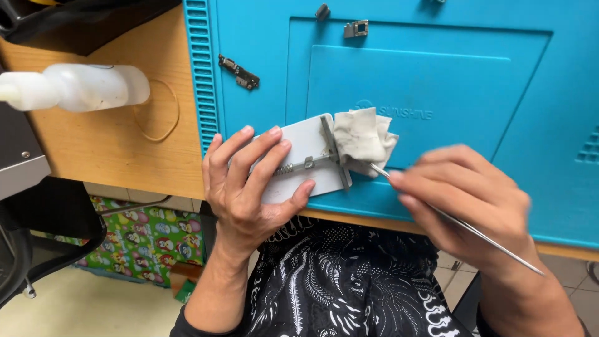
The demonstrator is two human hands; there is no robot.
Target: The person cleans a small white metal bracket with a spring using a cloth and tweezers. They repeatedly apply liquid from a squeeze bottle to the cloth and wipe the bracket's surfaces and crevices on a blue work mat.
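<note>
Nearest the camera, a black garment with a white leaf pattern (349,287) covers the person's lap. Beside it, to the left, lie a pale floor (93,309) and a mat with a colourful cartoon print (143,240); a black chair (43,231) stands at the left edge.

The left hand (249,187) is closed around a white clamp fixture (306,159), fingers wrapped over its top face and thumb pressed against its near edge. The fixture bears a grey metal slide bar with a spring and sits at the near edge of the table (118,137), partly over a blue work mat (437,93).

The right hand (465,200) pinches slim metal tweezers (462,221). The hand is motion-blurred. The tweezer tips meet a crumpled grey-white cloth (362,140) that lies against the far end of the fixture, resting on the blue work mat.

Farther out, the blue work mat covers most of the wooden table and has a ribbed strip along its left side. Small metal parts (239,72) lie on it, and a further bracket (355,28) is near its top. On bare wood to the left lie a thin rubber band (159,112) and a translucent white squeeze bottle (81,87) on its side. A grey box (19,156) and a dark object occupy the far left corner.
</note>
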